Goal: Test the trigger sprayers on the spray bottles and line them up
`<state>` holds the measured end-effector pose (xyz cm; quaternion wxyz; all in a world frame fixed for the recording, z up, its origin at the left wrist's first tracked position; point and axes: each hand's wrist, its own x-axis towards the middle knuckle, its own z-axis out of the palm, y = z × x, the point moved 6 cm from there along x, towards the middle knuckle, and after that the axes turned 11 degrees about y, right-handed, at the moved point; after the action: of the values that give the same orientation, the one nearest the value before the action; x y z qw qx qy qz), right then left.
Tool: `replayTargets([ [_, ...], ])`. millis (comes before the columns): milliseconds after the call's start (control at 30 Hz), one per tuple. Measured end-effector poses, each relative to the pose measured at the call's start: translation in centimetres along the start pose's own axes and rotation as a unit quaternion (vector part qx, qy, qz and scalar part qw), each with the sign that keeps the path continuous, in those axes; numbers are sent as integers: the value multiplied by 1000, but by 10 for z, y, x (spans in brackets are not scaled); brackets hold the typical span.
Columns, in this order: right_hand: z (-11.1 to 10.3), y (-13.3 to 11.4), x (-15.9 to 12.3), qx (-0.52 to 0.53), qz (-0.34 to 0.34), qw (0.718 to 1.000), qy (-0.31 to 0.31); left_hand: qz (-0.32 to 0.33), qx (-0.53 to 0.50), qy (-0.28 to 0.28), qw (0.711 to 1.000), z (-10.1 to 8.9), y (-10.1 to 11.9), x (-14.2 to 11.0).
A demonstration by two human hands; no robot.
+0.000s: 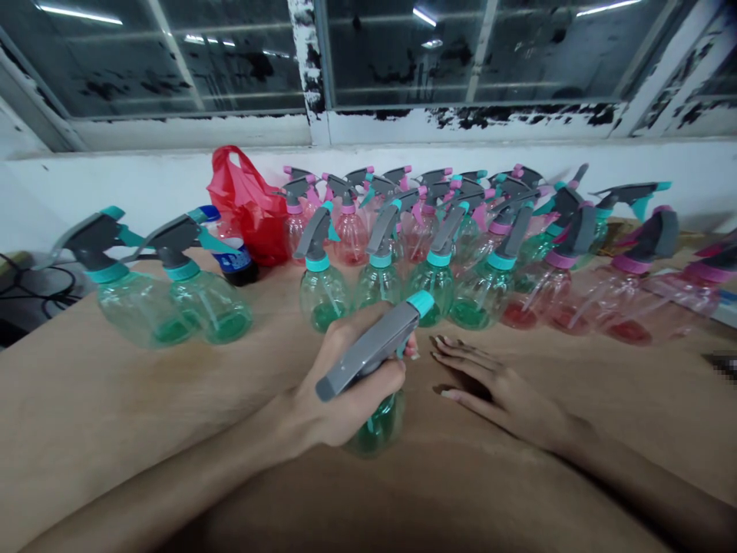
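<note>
My left hand [339,384] is closed around the neck of a green spray bottle [377,430], just below its grey sprayer head with a turquoise nozzle. The fingers cover the collar and most of the trigger. To the right, my right hand [495,388] lies low over the table with its fingers stretched out and nothing in them. Just beyond both hands stands a row of clear green spray bottles [325,296] with turquoise collars. Pink spray bottles [530,296] continue that row to the right.
Two more green spray bottles [210,303] stand at the left on the wooden table [115,407]. Behind them are a dark bottle with a blue label [233,257] and a red plastic bag [247,207]. Several pink and green sprayers crowd the back by the wall. Black cables [43,280] lie far left.
</note>
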<state>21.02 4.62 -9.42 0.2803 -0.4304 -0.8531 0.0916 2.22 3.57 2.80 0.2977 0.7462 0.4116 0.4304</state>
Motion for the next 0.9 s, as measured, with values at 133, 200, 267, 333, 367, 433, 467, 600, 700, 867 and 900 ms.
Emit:
replayTargets([
  [133,-1,-1,1,-3,2,1000,0,-14,6,15,1000,1,-1,-1],
  [200,-1,-1,1,-4,-1,1000,-2,-10,15,36,999,2,-1,-2],
  [267,-1,-1,1,-3,-3,1000,-3,-6,24,47,999,3,-2,-2],
  [333,-2,-2,1,-1,-1,1000,-2,-6,30,50,998,4,-3,-3],
  [367,-2,-2,1,0,0,1000,-2,-7,31,50,998,5,-4,-3],
  [433,-3,-3,1,0,1,1000,-1,-9,35,48,998,5,-5,-4],
  [467,-3,-4,1,-1,1,1000,-1,-11,37,47,998,5,-6,-4],
  [600,-5,-5,2,-6,5,1000,1,-10,37,39,998,5,-6,-3],
  [700,-5,-5,2,-1,9,1000,-6,-8,32,33,999,5,-3,-2],
  [867,-7,-6,3,16,7,1000,2,-13,21,41,999,4,-3,-2],
  [900,-7,-6,3,16,7,1000,2,-12,20,37,999,5,-2,-1],
])
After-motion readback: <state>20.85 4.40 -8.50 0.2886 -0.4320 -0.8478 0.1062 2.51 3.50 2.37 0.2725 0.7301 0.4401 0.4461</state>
